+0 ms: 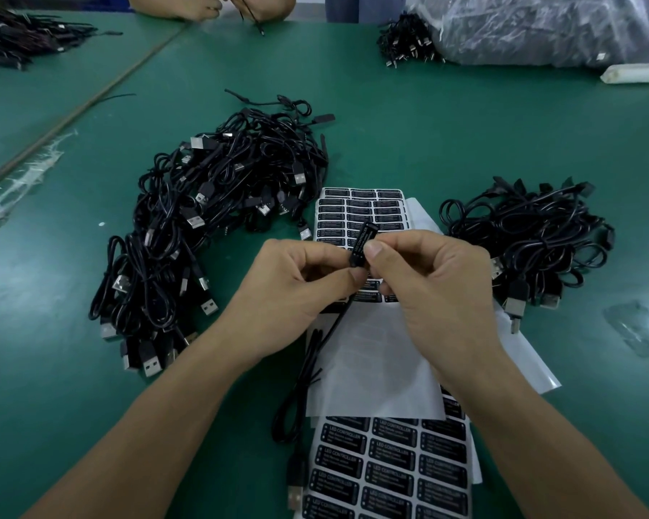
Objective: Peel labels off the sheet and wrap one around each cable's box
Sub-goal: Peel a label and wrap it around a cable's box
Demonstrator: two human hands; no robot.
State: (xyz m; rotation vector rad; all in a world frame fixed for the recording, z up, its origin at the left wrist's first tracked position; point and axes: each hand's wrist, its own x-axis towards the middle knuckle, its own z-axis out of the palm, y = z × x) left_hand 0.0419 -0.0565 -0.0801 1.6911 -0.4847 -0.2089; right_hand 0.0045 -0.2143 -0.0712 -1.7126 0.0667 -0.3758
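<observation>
Both hands meet over the middle of the table (409,136), and the box (361,239) is held between them, above the far sheet (356,211). The left hand (296,294) pinches the box's lower end between thumb and forefinger, other fingers curled under. The right hand (439,286) grips its middle, thumb pressed flat on the side facing the camera. The box's long axis runs nearly upright, leaning up and to the right. Its upper end is free and the cable (296,468) trails down and left toward the body. A label (364,234) with print shows on the box. Whether its tail is fully wrapped round the back I cannot tell, so the right thumb probably has some smoothing to do. The left pile (210,219) and right pile (532,241) flank the hands, each well apart. A second sheet (390,466) lies nearer, half under white liner (375,368).
</observation>
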